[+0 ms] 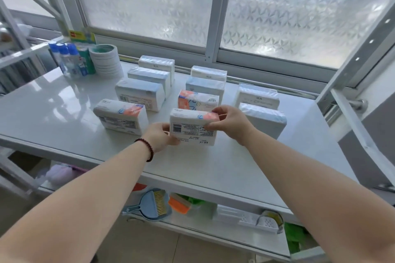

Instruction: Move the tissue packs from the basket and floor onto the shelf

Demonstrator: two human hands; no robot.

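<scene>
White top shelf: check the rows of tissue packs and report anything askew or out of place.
Nothing stands out. The white-wrapped tissue packs stand upright in three rows on the white top shelf. Only the front middle pack with the orange patch is unsettled, gripped by the left hand and right hand.

bare shelf (53, 109) left, tissue packs (141, 94) crowding middle

The white shelf top (64, 113) is hiding most of the lower tier — the lilac puffy thing (58, 174) and green items (294, 235) are staying unidentifiable. The left hand's (159, 137) fingertips are disappearing behind the white-and-orange tissue pack (192, 127), whose printed label is proving too small to read.
</scene>
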